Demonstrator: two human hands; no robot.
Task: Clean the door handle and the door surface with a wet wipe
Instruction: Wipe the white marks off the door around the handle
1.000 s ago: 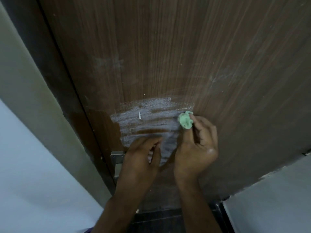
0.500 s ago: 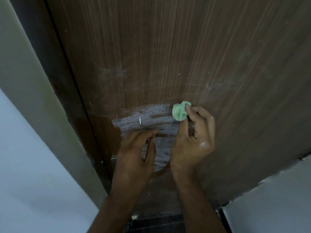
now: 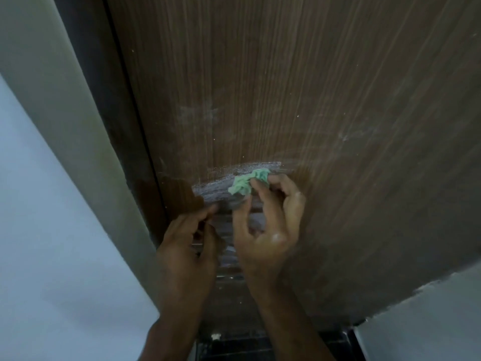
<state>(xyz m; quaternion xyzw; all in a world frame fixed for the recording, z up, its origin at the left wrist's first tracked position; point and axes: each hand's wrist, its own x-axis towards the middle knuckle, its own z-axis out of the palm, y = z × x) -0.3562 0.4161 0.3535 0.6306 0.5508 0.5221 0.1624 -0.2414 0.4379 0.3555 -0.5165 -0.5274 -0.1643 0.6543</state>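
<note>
Crumpled green wipe [image 3: 248, 184], seemingly damp, against door [image 3: 312, 100]

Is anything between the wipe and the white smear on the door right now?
Nothing visible. The right hand pinches the crumpled green wipe right against the whitish smear on the door. The left hand is lower and to the left, not between them.

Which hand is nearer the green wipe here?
Right. The right hand pinches the green wipe against the door; the left hand sits below-left, apart from it.
</note>
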